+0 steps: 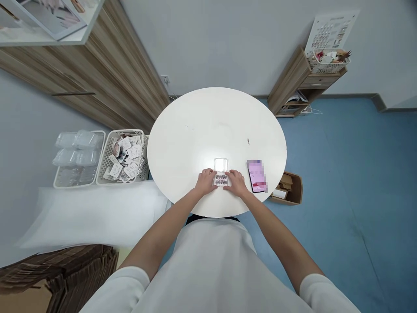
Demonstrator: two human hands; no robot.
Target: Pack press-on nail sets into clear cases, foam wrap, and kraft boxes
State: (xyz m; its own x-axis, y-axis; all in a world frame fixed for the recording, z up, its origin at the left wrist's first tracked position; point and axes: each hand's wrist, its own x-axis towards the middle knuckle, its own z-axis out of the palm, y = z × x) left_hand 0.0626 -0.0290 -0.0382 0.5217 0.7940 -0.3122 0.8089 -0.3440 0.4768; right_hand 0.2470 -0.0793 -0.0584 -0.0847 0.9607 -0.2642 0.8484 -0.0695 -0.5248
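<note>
A small clear case of press-on nails (220,178) lies on the white oval table (218,113), near its front edge. The case's transparent lid (221,164) is flipped up and back, and two rows of dark, glossy nails show in the base. My left hand (206,181) grips the case's left side, thumb at the near corner. On the opposite side my right hand (236,182) holds it in the same way. To the right of my right hand rests a phone (257,176) with a lit pink screen, partly blurred out.
At the left stand a white basket of cards (107,167) and a basket of clear plastic boxes (78,148). An open cardboard box (296,191) sits on the floor at right. Beyond the table are a wooden cabinet (120,74) and a small shelf unit (289,82).
</note>
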